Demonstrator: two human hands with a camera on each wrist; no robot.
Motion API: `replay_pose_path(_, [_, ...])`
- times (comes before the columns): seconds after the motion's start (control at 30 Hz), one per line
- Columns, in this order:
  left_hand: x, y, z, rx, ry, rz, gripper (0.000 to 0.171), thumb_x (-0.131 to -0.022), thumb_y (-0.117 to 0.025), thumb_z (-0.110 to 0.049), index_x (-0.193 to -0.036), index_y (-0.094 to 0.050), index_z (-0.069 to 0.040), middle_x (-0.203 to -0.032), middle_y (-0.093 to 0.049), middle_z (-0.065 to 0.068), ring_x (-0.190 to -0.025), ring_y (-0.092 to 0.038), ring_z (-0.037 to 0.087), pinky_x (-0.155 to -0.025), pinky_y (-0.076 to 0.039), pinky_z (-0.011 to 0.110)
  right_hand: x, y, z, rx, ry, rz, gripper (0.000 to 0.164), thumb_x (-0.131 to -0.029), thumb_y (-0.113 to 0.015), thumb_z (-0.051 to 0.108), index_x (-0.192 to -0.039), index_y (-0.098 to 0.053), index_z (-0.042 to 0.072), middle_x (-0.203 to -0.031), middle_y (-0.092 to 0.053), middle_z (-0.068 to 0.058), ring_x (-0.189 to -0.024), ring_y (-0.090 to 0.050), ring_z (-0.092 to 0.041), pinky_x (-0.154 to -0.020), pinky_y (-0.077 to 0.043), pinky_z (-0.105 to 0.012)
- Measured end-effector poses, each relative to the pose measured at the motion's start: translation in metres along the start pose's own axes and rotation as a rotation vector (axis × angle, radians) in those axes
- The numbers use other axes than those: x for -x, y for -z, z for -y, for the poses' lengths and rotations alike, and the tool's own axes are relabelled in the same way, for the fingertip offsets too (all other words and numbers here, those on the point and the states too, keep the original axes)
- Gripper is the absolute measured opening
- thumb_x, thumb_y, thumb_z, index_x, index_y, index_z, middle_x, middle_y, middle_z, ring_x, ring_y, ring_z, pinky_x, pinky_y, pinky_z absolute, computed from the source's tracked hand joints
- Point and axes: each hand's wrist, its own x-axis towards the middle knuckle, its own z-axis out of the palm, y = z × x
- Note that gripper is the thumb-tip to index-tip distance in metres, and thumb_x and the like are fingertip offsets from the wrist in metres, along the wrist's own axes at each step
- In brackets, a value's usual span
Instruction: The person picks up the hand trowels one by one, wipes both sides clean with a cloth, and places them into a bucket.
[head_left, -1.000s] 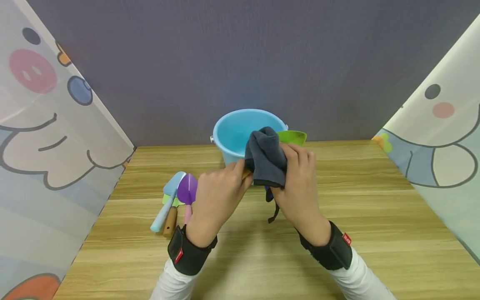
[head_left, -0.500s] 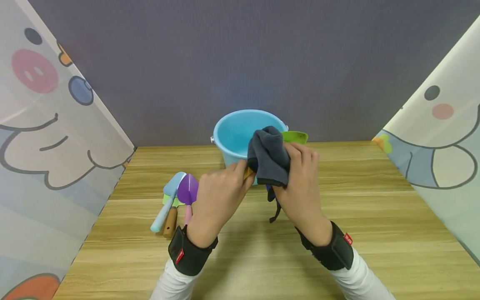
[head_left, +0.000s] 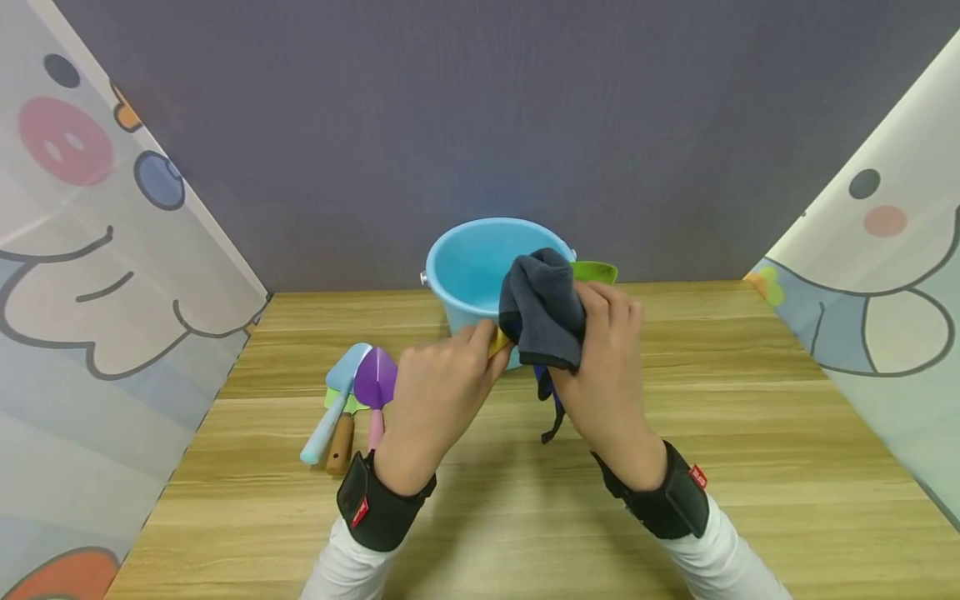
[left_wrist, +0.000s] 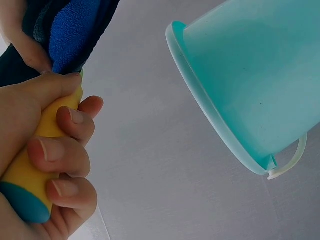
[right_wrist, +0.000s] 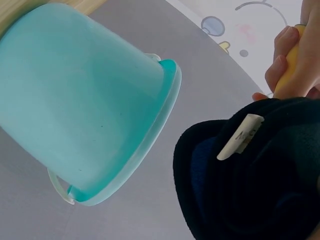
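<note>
My left hand (head_left: 446,387) curls round the yellow handle (left_wrist: 52,120) of a hand trowel, which ends in teal. The trowel's green blade (head_left: 596,272) shows past the cloth on the right, and its middle is covered. A grey-blue cloth (head_left: 543,308) with dark edging lies folded around it, held in my right hand (head_left: 611,367). The cloth's bright blue inner side shows in the left wrist view, and a white label (right_wrist: 241,137) in the right wrist view. Both hands are raised in front of a light blue bucket (head_left: 472,267).
Left of my left hand lie a light blue trowel (head_left: 322,429), a purple trowel (head_left: 373,379) with a pink handle, and a green tool with a brown wooden handle (head_left: 341,446). The bucket stands at the table's (head_left: 675,533) back edge, against a grey wall (head_left: 480,108).
My right hand and the cloth have shifted slightly to the right. A little more of the yellow handle shows beside my left thumb. My left hand has barely moved.
</note>
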Motion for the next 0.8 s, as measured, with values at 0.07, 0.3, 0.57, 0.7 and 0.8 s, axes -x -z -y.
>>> replay_pose_path(0.07, [-0.0003, 0.0003, -0.0001, 0.004, 0.001, 0.004, 0.033, -0.094, -0.074, -0.035, -0.081, -0.056, -0.01, -0.057, -0.04, -0.005, -0.044, -0.03, 0.008, -0.043, -0.018, 0.023, -0.0009, 0.0007, 0.0, 0.0, -0.006, -0.001, 0.053, -0.09, -0.074, 0.01, -0.135, -0.048, 0.0, -0.126, -0.051, -0.029, -0.1, -0.042, -0.045, -0.084, -0.035, -0.052])
replay_pose_path(0.3, [-0.0002, 0.0002, -0.001, -0.005, 0.0, 0.007, 0.034, -0.093, -0.075, -0.036, -0.081, -0.057, -0.01, -0.057, -0.041, -0.004, -0.043, -0.031, 0.008, -0.042, -0.018, 0.022, -0.0024, 0.0035, -0.0006, 0.003, -0.032, 0.0, 0.052, -0.09, -0.074, 0.01, -0.135, -0.049, 0.001, -0.127, -0.051, -0.028, -0.1, -0.043, -0.045, -0.082, -0.036, -0.051])
replay_pose_path(0.57, [0.0005, -0.0008, -0.001, -0.018, -0.006, -0.007, 0.036, -0.093, -0.075, -0.037, -0.08, -0.057, -0.009, -0.057, -0.042, -0.003, -0.043, -0.032, 0.009, -0.042, -0.019, 0.023, -0.0027, 0.0056, -0.002, -0.012, -0.05, 0.021, 0.054, -0.091, -0.074, 0.013, -0.136, -0.048, 0.0, -0.128, -0.05, -0.029, -0.102, -0.042, -0.046, -0.084, -0.035, -0.05])
replay_pose_path(0.7, [0.0002, -0.0004, -0.0008, -0.019, -0.005, -0.007, 0.035, -0.094, -0.074, -0.037, -0.08, -0.057, -0.009, -0.057, -0.041, -0.004, -0.043, -0.032, 0.009, -0.042, -0.019, 0.023, -0.0029, 0.0052, -0.0022, -0.024, -0.052, 0.016, 0.054, -0.091, -0.075, 0.013, -0.136, -0.048, 0.0, -0.127, -0.05, -0.028, -0.102, -0.042, -0.046, -0.083, -0.035, -0.049])
replay_pose_path(0.8, [0.0, -0.0006, -0.0008, -0.022, -0.004, -0.005, 0.035, -0.094, -0.073, -0.037, -0.08, -0.057, -0.009, -0.058, -0.041, -0.004, -0.043, -0.032, 0.009, -0.042, -0.02, 0.023, -0.0027, 0.005, -0.0024, -0.029, -0.057, 0.016, 0.054, -0.091, -0.075, 0.013, -0.137, -0.048, 0.0, -0.128, -0.049, -0.028, -0.101, -0.041, -0.045, -0.083, -0.035, -0.049])
